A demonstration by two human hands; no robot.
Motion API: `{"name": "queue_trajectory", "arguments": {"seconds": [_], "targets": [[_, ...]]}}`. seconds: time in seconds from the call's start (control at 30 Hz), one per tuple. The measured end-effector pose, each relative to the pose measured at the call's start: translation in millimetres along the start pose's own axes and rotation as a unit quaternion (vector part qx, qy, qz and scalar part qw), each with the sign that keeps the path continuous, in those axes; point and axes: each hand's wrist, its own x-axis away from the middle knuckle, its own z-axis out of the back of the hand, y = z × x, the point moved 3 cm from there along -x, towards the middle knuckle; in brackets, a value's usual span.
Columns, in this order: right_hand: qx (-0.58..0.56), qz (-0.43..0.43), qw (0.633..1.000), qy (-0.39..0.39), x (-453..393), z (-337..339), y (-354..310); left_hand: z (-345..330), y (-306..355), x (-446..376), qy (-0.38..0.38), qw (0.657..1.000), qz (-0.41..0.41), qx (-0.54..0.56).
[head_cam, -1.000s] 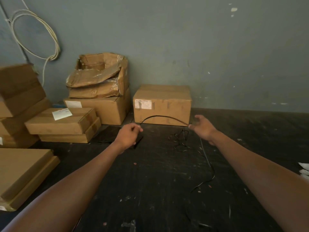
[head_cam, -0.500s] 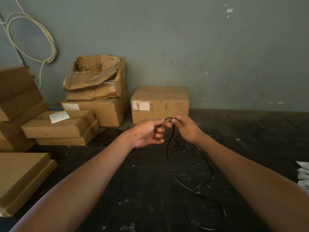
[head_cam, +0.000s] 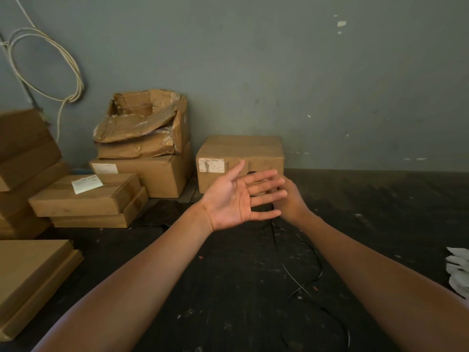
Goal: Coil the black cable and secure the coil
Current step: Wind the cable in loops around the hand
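Head view: left hand (head_cam: 233, 199) held palm-up, fingers (head_cam: 264, 196) straight and spread, gripping nothing itself. Right hand (head_cam: 288, 199) tucked just behind those fingers, mostly hidden; grip not readable, though apparently guiding the black cable (head_cam: 314, 275) there. A small dark bit of cable visible above the left fingers, perhaps an early turn laid round them; number of turns impossible to make out. Most of the cable slack on the dark surface (head_cam: 228, 301), trailing from under the hands in loose curves toward the near edge, crossing itself once. Closed cardboard box (head_cam: 239, 161) right behind the hands, against the wall. Judged early in the work: coiling barely started, nearly the whole length yet to be wound, nothing secured.
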Motion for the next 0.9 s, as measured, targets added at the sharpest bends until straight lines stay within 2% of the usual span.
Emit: {"name": "queue_trajectory", "arguments": {"seconds": [0.07, 0.17, 0.2, 0.3, 0.37, 0.47, 0.5, 0.7, 0.9], "targets": [[-0.002, -0.006, 1.0, -0.003, 0, -3, 3, -4, 2, 0, -0.011, 1.0, -0.011, 0.008], [-0.104, -0.066, 0.992, -0.021, 2, -9, 7, -5, 4, -2, -0.011, 0.999, -0.023, 0.02], [-0.105, -0.07, 0.992, -0.02, 3, -10, 5, -5, 4, -2, -0.011, 0.999, -0.024, 0.022], [-0.202, -0.068, 0.977, -0.021, 5, -13, 2, -5, 6, -4, -0.016, 0.999, -0.025, 0.025], [-0.152, -0.06, 0.986, -0.046, 7, -16, 5, -3, 12, -6, -0.01, 0.999, -0.036, 0.029], [0.093, -0.066, 0.989, -0.096, 16, -27, 16, 4, 30, -11, 0.039, 0.997, -0.066, 0.017], [0.124, -0.076, 0.983, -0.114, 19, -32, 18, 6, 37, -12, 0.06, 0.995, -0.075, 0.0], [0.177, -0.145, 0.934, -0.276, 42, -46, 10, 33, 62, -8, 0.118, 0.985, -0.1, -0.078], [0.191, -0.105, 0.92, -0.325, 39, -36, -32, 69, 75, 0, 0.153, 0.975, -0.103, -0.122]]}}
